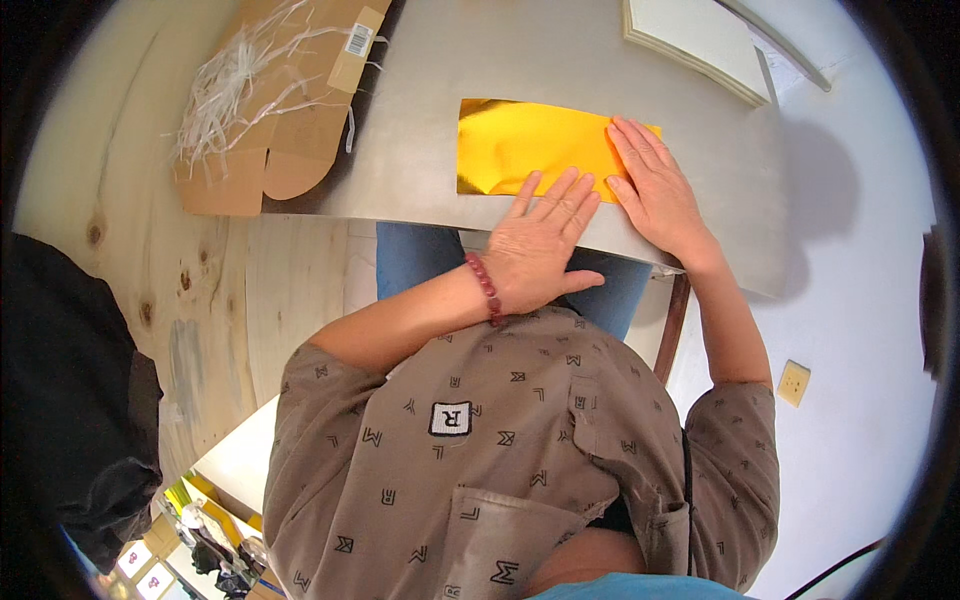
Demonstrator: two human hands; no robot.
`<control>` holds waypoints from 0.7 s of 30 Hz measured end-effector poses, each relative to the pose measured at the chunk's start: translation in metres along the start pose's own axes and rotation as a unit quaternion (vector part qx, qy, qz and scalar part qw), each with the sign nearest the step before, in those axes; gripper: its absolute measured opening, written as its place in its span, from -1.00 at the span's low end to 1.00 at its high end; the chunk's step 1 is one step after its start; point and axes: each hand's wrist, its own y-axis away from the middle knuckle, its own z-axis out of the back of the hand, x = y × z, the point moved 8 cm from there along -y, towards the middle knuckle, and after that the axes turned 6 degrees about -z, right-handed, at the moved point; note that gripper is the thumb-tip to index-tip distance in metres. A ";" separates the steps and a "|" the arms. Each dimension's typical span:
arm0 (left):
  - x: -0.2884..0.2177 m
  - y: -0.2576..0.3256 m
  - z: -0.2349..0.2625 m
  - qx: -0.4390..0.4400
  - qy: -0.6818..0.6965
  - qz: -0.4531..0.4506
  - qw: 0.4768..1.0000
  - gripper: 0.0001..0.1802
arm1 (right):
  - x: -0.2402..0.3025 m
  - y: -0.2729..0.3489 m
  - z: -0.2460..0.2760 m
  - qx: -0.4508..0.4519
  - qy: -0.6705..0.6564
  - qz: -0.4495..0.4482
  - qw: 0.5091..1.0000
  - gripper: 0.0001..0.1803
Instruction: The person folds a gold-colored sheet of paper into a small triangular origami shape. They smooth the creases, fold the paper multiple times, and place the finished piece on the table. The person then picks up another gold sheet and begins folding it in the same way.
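A shiny golden-yellow rectangular sheet, like foil or thin film, lies flat on a grey metal-looking tabletop. My left hand, with a dark red bead bracelet at the wrist, reaches its fingertips onto the sheet's near edge, fingers stretched out and thumb apart. Over the sheet's right end my right hand rests flat, fingers extended together and thumb at the near right corner. Part of that right end is hidden beneath it. Neither hand grips anything.
At the far left, a brown cardboard box carries a tangle of thin white strips. A stack of white sheets or boards sits at the far right of the tabletop. Black cloth hangs at left; a wall outlet is at right.
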 end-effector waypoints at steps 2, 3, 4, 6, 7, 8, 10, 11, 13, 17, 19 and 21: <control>0.010 0.014 0.009 0.003 -0.004 0.013 1.000 0.00 | 0.002 0.001 0.001 -0.003 0.003 0.002 1.000 -0.34; 0.015 0.021 0.014 0.006 -0.014 0.015 1.000 -0.01 | 0.001 0.001 0.000 0.004 0.009 -0.004 1.000 -0.34; 0.020 0.026 0.019 0.007 -0.025 0.017 1.000 -0.02 | 0.002 0.001 0.000 0.003 0.015 -0.003 1.000 -0.34; 0.033 0.042 0.028 0.017 -0.033 0.053 0.998 -0.07 | 0.002 0.000 0.001 0.002 0.017 0.000 1.000 -0.34; 0.039 0.051 0.033 0.019 -0.042 0.065 0.997 -0.08 | 0.002 -0.001 0.001 0.002 0.015 0.002 1.000 -0.34; 0.046 0.062 0.037 0.022 -0.051 0.075 0.996 -0.09 | 0.002 -0.001 0.001 0.004 0.012 0.002 1.000 -0.34; 0.057 0.081 0.047 0.019 -0.073 0.095 0.993 -0.13 | 0.002 0.000 0.002 0.001 0.011 0.006 1.000 -0.34; 0.062 0.089 0.052 0.019 -0.086 0.102 0.991 -0.13 | 0.002 0.000 0.002 0.000 0.012 0.006 1.000 -0.35; 0.064 0.095 0.066 -0.014 -0.116 0.097 0.988 -0.25 | 0.002 0.000 0.002 0.001 0.010 0.008 1.000 -0.35; 0.064 0.079 0.108 -0.229 -0.012 0.112 0.967 -0.66 | 0.003 -0.001 0.002 0.002 0.024 0.005 1.000 -0.36; 0.058 0.042 0.101 -0.207 0.095 0.017 0.973 -0.68 | 0.003 -0.002 0.003 0.011 0.018 0.001 1.000 -0.35; 0.054 0.006 0.091 -0.201 0.097 -0.075 0.972 -0.73 | 0.003 -0.002 0.002 0.024 0.018 -0.004 1.000 -0.34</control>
